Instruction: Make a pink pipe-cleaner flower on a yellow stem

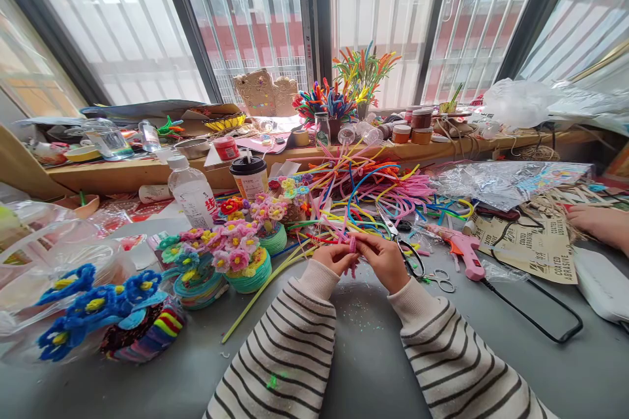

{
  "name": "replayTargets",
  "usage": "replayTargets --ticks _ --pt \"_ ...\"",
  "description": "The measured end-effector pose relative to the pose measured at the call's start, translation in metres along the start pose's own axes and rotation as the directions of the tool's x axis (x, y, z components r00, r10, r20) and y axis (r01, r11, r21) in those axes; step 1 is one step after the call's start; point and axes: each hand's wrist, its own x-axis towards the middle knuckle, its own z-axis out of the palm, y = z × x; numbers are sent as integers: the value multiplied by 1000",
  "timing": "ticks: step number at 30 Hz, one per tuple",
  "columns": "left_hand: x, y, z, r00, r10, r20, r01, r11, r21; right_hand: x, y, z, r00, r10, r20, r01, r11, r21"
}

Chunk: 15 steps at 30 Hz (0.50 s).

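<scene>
Both hands meet over the grey table, fingers closed on a small piece of bent pink pipe cleaner (352,246). My left hand (335,257) pinches it from the left, and my right hand (383,260) grips it from the right. Part of the piece is hidden behind the fingers. Just beyond them spreads a pile of loose pipe cleaners (407,188) in pink, yellow, blue and orange. Black-handled scissors (413,258) lie beside my right hand. To the left stand small pots of pipe-cleaner flowers, with pink blooms (238,245) nearest my left hand.
A pink glue gun (464,250) with a black cord and small scissors (441,280) lie to the right. Another person's hand (602,226) rests at the right edge. At left are a water bottle (190,190), a lidded cup (249,177) and blue flowers (95,304).
</scene>
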Motion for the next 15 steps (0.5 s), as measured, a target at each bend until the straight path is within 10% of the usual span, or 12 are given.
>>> replayTargets --ticks 6,15 --pt "4 0 -8 930 -11 -368 -18 997 -77 7 13 -10 999 -39 27 46 911 -410" --pt "6 -2 -11 864 60 -500 -60 998 17 4 17 -6 989 -59 136 143 625 -768"
